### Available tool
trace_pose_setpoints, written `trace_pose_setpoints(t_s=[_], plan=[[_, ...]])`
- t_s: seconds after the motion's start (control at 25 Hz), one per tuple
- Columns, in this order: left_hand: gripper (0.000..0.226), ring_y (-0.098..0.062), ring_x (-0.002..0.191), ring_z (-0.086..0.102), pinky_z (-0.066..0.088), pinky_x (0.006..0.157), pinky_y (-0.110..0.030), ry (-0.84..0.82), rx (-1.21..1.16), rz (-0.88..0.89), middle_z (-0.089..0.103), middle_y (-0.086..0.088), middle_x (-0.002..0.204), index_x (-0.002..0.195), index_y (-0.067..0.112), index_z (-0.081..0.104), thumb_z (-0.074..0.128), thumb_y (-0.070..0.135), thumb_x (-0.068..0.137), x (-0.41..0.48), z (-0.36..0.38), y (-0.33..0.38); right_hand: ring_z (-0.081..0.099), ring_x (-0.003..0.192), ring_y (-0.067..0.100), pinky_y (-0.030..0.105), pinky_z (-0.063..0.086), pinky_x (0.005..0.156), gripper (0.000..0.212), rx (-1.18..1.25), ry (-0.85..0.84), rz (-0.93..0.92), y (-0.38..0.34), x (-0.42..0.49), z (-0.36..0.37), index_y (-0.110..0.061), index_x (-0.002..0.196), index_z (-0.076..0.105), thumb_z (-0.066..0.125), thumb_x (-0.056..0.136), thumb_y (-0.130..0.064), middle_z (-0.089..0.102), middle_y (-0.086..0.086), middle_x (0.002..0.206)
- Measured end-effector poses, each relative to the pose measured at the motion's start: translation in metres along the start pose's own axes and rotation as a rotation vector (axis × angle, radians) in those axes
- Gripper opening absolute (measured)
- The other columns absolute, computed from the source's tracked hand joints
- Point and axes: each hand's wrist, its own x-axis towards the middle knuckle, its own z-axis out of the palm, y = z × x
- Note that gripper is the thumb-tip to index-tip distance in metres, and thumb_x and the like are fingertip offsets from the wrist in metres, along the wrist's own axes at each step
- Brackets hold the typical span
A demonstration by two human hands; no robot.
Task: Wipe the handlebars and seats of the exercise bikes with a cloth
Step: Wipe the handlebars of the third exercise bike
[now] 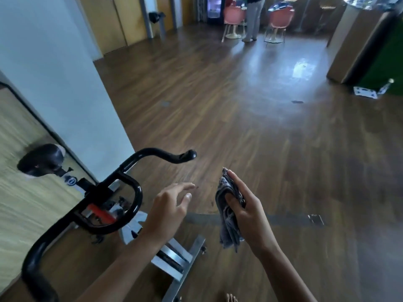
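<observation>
Cloth (229, 232) first: it is grey and folded, and the right hand (248, 208) holds it. The thumb presses on the front of the cloth and the fingers lie flat behind it, so the cloth is pinched between them. The loose bottom part hangs down below the hand. The cloth is up in the air and touches nothing but that hand.

Just to the left of the cloth is the left hand (170, 205). Its fingers are spread out and a little bent, and it holds nothing. It does not touch the cloth or the bike.

Further left are the black handlebars (130, 182) of the exercise bike. One curled end sticks up above the left hand. A red part (100, 212) sits in the middle of the bars. Below both hands is the bike's grey metal base (174, 258) on the brown wood floor (261, 127). Bare toes (231, 298) show near the bottom edge.

Past the handlebars stand a white wall (65, 73) and a mirror (21, 203). Far away, across the floor, are two pink chairs (235, 16) and a person (254, 18) standing between them.
</observation>
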Motion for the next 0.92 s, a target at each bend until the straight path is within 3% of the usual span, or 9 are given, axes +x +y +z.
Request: trace_pose_setpoints(t_s=[0.16,0.28,0.48,0.68,0.8,0.92], plan=[[0.028,0.004,0.112,0.056,0.04,0.094,-0.004,0.115,-0.015,-0.118,0.065,0.011,0.122,0.122,0.019,0.067,0.059,0.012,0.097,0.055,0.016,0.018,0.044,0.132,-0.01,0.031,0.037,0.116,0.051,-0.041,-0.117,-0.016,0.0,0.083,-0.03,-0.038,0.14,0.05,0.053,0.1,-0.005,0.053,-0.024,0.139],[0.027,0.01,0.107,0.058,0.041,0.089,-0.002,0.219,-0.03,-0.204,0.067,0.011,0.119,0.121,0.019,0.069,0.059,0.012,0.096,0.09,0.018,0.021,0.044,0.132,-0.009,0.032,0.038,0.116,0.05,-0.062,-0.204,-0.011,0.005,0.138,-0.038,-0.031,0.142,0.051,0.053,0.1,-0.004,0.054,-0.021,0.14],[0.024,0.0,0.107,0.062,0.048,0.089,-0.017,0.328,-0.11,-0.387,0.07,0.011,0.112,0.116,0.023,0.071,0.057,0.017,0.098,0.14,0.015,-0.004,0.041,0.135,-0.008,0.033,0.037,0.117,0.052,-0.114,-0.38,-0.015,0.021,0.221,-0.019,-0.029,0.145,0.049,0.052,0.1,-0.003,0.05,-0.018,0.145],[0.022,-0.001,0.108,0.063,0.05,0.1,-0.033,0.488,-0.224,-0.545,0.071,0.013,0.11,0.113,0.025,0.072,0.058,0.022,0.096,0.168,0.025,-0.042,0.04,0.137,-0.006,0.032,0.035,0.118,0.054,-0.145,-0.668,-0.018,0.038,0.285,0.026,-0.029,0.144,0.05,0.051,0.099,0.0,0.051,-0.017,0.145],[0.027,0.004,0.11,0.061,0.048,0.101,-0.026,0.567,-0.296,-0.691,0.07,0.016,0.113,0.115,0.026,0.071,0.055,0.028,0.093,0.171,0.032,-0.044,0.04,0.139,-0.002,0.035,0.034,0.119,0.054,-0.172,-0.861,-0.04,0.046,0.308,0.045,-0.025,0.145,0.049,0.052,0.098,0.001,0.051,-0.012,0.147],[0.023,0.008,0.105,0.061,0.047,0.092,-0.014,0.702,-0.323,-0.845,0.071,0.017,0.109,0.115,0.026,0.071,0.057,0.019,0.098,0.17,0.04,-0.034,0.039,0.141,0.001,0.036,0.032,0.12,0.055,-0.195,-1.066,-0.063,0.053,0.326,0.059,-0.021,0.147,0.047,0.053,0.098,0.003,0.049,-0.01,0.149]])
